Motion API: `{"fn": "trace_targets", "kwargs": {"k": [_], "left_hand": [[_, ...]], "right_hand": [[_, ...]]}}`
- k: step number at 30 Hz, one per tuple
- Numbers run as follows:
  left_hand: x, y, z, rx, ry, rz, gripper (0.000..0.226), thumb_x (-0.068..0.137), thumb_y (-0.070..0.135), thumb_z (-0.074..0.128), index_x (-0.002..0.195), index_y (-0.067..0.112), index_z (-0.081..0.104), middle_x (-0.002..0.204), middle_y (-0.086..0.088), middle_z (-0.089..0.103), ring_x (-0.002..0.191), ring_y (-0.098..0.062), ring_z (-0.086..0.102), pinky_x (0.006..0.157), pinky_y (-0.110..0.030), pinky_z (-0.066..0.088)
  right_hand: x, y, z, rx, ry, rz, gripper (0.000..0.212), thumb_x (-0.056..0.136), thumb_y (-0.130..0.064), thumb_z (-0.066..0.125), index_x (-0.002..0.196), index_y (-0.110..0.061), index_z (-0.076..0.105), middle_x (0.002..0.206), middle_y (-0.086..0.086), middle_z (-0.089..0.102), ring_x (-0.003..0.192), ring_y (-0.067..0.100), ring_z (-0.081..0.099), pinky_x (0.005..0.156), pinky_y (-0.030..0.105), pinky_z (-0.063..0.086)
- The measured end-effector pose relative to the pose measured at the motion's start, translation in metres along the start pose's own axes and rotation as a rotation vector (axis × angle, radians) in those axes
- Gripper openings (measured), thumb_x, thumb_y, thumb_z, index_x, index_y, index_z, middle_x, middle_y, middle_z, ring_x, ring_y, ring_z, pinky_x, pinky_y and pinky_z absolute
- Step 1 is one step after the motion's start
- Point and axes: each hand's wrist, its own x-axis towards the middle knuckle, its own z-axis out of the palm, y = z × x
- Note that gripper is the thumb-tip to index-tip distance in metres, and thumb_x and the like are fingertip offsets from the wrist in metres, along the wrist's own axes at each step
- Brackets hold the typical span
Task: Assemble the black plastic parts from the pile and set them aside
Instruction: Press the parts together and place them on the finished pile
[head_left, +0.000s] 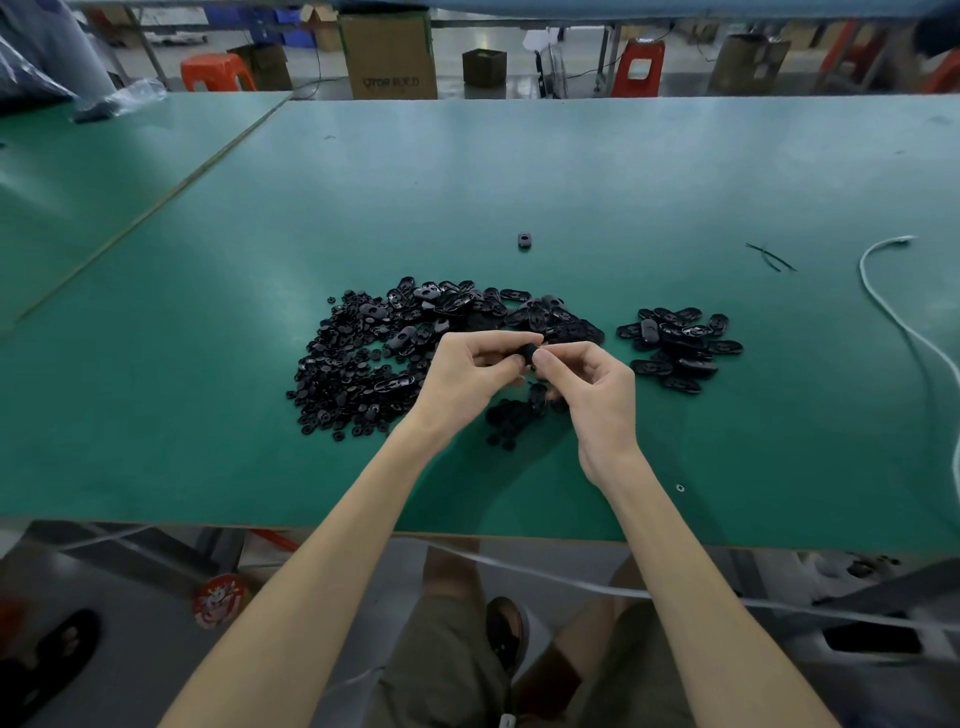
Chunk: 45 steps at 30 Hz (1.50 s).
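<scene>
Two hands meet above a green desk, the left hand and right hand both pinching one small black part between fingertips, just on the near side of the main pile of loose pieces. Light, stiff and probably slick, such a part is best taken by its edges. One smaller heap of oval shells lies to the right, and one lone part sits farther off. The pieces in each heap are too many to count.

My bench top is smooth matt green with a slight sheen; the plastic parts look glossy black; the far box is plain brown cardboard.
</scene>
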Motion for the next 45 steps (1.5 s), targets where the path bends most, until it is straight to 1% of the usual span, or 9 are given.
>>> {"fn": "trace_targets", "kwargs": {"k": [3, 7, 14, 24, 29, 34, 37, 40, 45], "left_hand": [[-0.001, 0.0, 0.002, 0.04, 0.019, 0.02, 0.033, 0.092, -0.011, 0.061, 0.11, 0.01, 0.079, 0.104, -0.012, 0.079, 0.093, -0.035, 0.073, 0.097, -0.055, 0.056], [0.001, 0.001, 0.0, 0.08, 0.004, 0.038, 0.037, 0.09, -0.011, 0.061, 0.101, 0.019, 0.08, 0.1, -0.016, 0.079, 0.084, -0.03, 0.062, 0.093, -0.065, 0.053], [0.0, -0.005, -0.006, -0.067, -0.014, -0.015, 0.028, 0.092, -0.007, 0.07, 0.114, 0.01, 0.077, 0.106, -0.007, 0.08, 0.096, -0.02, 0.076, 0.088, -0.029, 0.06], [0.004, 0.0, -0.002, 0.008, -0.001, 0.025, 0.025, 0.092, -0.007, 0.069, 0.107, 0.011, 0.078, 0.1, -0.009, 0.08, 0.086, -0.013, 0.073, 0.084, -0.028, 0.06], [0.015, 0.019, 0.013, 0.107, 0.072, 0.083, 0.024, 0.092, -0.005, 0.068, 0.108, 0.01, 0.079, 0.093, -0.006, 0.077, 0.082, -0.021, 0.07, 0.08, -0.035, 0.059], [0.037, 0.045, 0.056, 0.193, 0.026, 0.117, 0.016, 0.087, 0.012, 0.08, 0.098, 0.022, 0.081, 0.082, 0.01, 0.078, 0.074, 0.0, 0.07, 0.07, -0.013, 0.053], [0.053, 0.053, 0.087, 0.182, -0.015, 0.083, 0.02, 0.087, 0.013, 0.081, 0.107, 0.014, 0.079, 0.089, 0.003, 0.079, 0.079, -0.003, 0.072, 0.073, -0.012, 0.054], [0.06, 0.053, 0.104, 0.184, -0.082, 0.057, 0.028, 0.091, 0.013, 0.077, 0.119, 0.012, 0.075, 0.107, -0.002, 0.079, 0.088, -0.012, 0.076, 0.082, -0.025, 0.059], [0.054, 0.041, 0.084, 0.166, -0.02, 0.08, 0.021, 0.099, 0.003, 0.062, 0.111, 0.011, 0.077, 0.108, -0.001, 0.078, 0.078, -0.011, 0.078, 0.065, -0.017, 0.054]], "right_hand": [[0.0, 0.001, -0.001, -0.026, -0.005, 0.016, 0.002, 0.091, -0.012, 0.081, 0.091, -0.012, 0.078, 0.079, 0.0, 0.078, 0.071, 0.01, 0.066, 0.065, 0.021, 0.054], [0.001, 0.001, -0.001, -0.049, -0.012, 0.021, 0.003, 0.091, -0.013, 0.081, 0.091, -0.012, 0.078, 0.075, -0.004, 0.076, 0.066, 0.007, 0.063, 0.065, 0.021, 0.053], [0.001, -0.002, 0.0, -0.031, 0.004, 0.027, 0.002, 0.093, -0.013, 0.079, 0.091, -0.013, 0.077, 0.072, -0.001, 0.074, 0.058, 0.008, 0.058, 0.062, 0.02, 0.052], [0.001, 0.0, 0.0, -0.015, 0.024, 0.036, 0.005, 0.094, -0.015, 0.078, 0.095, -0.011, 0.077, 0.076, 0.0, 0.076, 0.065, 0.008, 0.062, 0.063, 0.021, 0.053], [0.002, 0.001, 0.002, -0.048, 0.041, 0.027, 0.007, 0.1, -0.015, 0.07, 0.102, -0.011, 0.075, 0.083, -0.002, 0.077, 0.071, 0.008, 0.067, 0.063, 0.022, 0.053], [0.002, 0.0, 0.002, -0.166, -0.005, 0.027, 0.019, 0.099, -0.006, 0.063, 0.08, -0.01, 0.067, 0.063, -0.005, 0.065, 0.058, 0.009, 0.053, 0.061, 0.025, 0.044], [0.002, -0.003, 0.001, -0.173, 0.016, 0.085, 0.012, 0.095, -0.003, 0.061, 0.09, -0.004, 0.072, 0.082, 0.013, 0.075, 0.072, 0.017, 0.061, 0.068, 0.035, 0.047], [0.003, -0.002, 0.0, -0.155, 0.022, 0.126, 0.013, 0.097, -0.001, 0.061, 0.101, 0.0, 0.073, 0.098, 0.021, 0.075, 0.082, 0.02, 0.061, 0.072, 0.037, 0.047], [0.004, 0.001, 0.001, -0.179, 0.008, 0.059, 0.012, 0.095, 0.003, 0.061, 0.087, 0.0, 0.069, 0.073, 0.005, 0.071, 0.066, 0.013, 0.056, 0.063, 0.028, 0.045]]}}
